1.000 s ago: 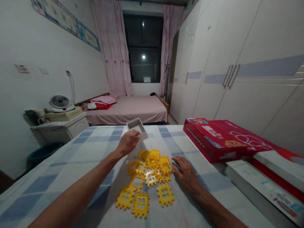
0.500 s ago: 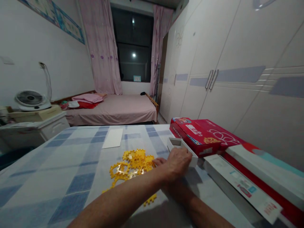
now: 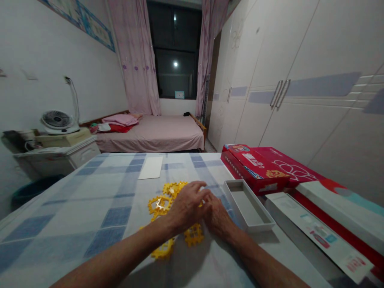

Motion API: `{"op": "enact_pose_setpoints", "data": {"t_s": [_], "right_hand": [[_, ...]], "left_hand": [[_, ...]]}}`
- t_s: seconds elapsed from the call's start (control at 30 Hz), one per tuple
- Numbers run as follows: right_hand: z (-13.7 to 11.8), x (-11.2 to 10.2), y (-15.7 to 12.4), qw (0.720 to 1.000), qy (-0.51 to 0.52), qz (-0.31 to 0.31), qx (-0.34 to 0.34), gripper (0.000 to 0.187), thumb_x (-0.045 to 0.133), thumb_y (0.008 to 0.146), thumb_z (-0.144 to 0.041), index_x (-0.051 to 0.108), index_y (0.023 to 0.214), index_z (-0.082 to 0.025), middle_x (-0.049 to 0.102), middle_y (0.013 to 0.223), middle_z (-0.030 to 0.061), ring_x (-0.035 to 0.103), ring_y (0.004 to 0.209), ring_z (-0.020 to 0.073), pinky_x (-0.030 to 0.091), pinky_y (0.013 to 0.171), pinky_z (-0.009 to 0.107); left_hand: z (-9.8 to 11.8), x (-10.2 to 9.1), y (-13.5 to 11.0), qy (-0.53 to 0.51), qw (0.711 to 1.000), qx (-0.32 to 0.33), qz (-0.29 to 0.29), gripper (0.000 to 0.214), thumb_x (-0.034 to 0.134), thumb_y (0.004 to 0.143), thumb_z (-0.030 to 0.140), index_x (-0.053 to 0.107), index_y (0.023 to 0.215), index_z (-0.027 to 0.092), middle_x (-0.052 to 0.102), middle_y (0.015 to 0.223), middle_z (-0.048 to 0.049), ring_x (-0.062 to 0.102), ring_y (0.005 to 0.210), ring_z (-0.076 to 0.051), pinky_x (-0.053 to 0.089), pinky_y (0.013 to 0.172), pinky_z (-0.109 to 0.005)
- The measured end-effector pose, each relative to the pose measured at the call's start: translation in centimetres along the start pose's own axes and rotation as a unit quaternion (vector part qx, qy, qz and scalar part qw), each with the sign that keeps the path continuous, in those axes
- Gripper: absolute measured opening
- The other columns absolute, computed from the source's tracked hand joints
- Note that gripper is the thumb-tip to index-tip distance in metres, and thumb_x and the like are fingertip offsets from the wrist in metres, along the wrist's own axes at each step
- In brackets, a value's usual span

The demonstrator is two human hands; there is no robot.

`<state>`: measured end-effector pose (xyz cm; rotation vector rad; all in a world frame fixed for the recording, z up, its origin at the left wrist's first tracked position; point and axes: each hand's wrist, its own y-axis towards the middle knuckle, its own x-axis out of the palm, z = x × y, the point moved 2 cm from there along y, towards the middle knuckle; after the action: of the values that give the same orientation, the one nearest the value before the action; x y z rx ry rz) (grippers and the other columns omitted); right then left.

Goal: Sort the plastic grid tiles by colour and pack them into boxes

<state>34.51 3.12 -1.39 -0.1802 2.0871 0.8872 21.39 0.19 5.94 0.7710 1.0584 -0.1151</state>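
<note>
Both of my hands meet over a loose cluster of yellow toothed plastic pieces (image 3: 160, 205) on the table. My left hand (image 3: 188, 204) reaches in from the left with curled fingers, covering part of the cluster. Its fingertips touch my right hand (image 3: 216, 215), whose fingers are bent inward. A bit of yellow shows between the hands, but whether it is held or lies beneath them is hidden. Another yellow piece (image 3: 193, 234) lies just below the hands. To the right of my right hand stands an open white box (image 3: 251, 229), its inside bare.
A red box (image 3: 255, 168) sits behind the white box. Along the right edge lies a long white printed carton (image 3: 322, 236). A white card (image 3: 151, 167) rests farther back on the checked tablecloth (image 3: 99, 228). Beyond the table is a bed (image 3: 159, 134).
My left hand has moved left from the white box to the yellow pieces, uncrossing from my right arm. Both hands now touch. The view has shifted slightly left.
</note>
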Motion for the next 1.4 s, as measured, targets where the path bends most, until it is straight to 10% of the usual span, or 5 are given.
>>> {"op": "enact_pose_setpoints", "data": {"t_s": [0.17,0.3,0.63,0.97,1.4], "right_hand": [[0.4,0.0,-0.4,0.993,0.031,-0.118,0.009,0.059,0.049,0.086,-0.042,0.037,0.138,-0.016,0.042,0.14,0.0155,0.037,0.131,0.0266,0.032,0.106,0.047],[0.8,0.5,0.4,0.985,0.05,-0.15,0.07,0.069,0.051,0.084,-0.049,0.032,0.142,-0.017,0.034,0.146,0.015,0.031,0.135,0.0281,0.026,0.11,0.049],[-1.5,3.8,6.2,0.984,0.026,-0.153,0.087,0.077,0.059,0.077,-0.049,0.033,0.14,-0.013,0.044,0.137,0.0175,0.04,0.127,0.0301,0.028,0.105,0.049],[-2.2,3.5,5.4,0.994,0.06,-0.086,0.026,0.044,0.06,0.076,-0.03,0.05,0.118,-0.019,0.052,0.106,0.0066,0.055,0.091,0.0183,0.046,0.083,0.033],[-2.7,3.0,5.2,0.993,0.068,-0.094,0.013,0.034,0.056,0.077,-0.027,0.049,0.11,-0.021,0.061,0.105,0.0038,0.06,0.091,0.0177,0.047,0.082,0.031]], "left_hand": [[-9.1,-1.4,-6.0,0.079,0.981,-0.173,0.034,0.037,0.047,0.087,0.037,0.058,0.117,0.016,0.053,0.129,-0.0149,0.047,0.123,-0.029,0.037,0.105,-0.05],[-11.9,0.4,-8.2,0.022,0.966,-0.258,0.02,0.043,0.037,0.091,0.039,0.055,0.122,0.015,0.054,0.13,-0.0152,0.044,0.126,-0.029,0.035,0.106,-0.052],[-11.0,0.9,-7.7,-0.093,0.973,-0.211,0.02,0.044,0.038,0.091,0.038,0.053,0.125,0.014,0.051,0.134,-0.0173,0.046,0.126,-0.027,0.036,0.106,-0.05],[-10.5,0.0,-7.1,-0.204,0.957,-0.192,0.074,0.036,0.044,0.088,0.036,0.058,0.117,0.018,0.057,0.122,-0.0104,0.053,0.115,-0.021,0.041,0.103,-0.039],[-10.2,-0.4,-7.1,-0.242,0.947,-0.193,0.088,0.032,0.051,0.079,0.02,0.059,0.11,0.017,0.057,0.114,-0.0089,0.055,0.107,-0.018,0.045,0.096,-0.033]]}}
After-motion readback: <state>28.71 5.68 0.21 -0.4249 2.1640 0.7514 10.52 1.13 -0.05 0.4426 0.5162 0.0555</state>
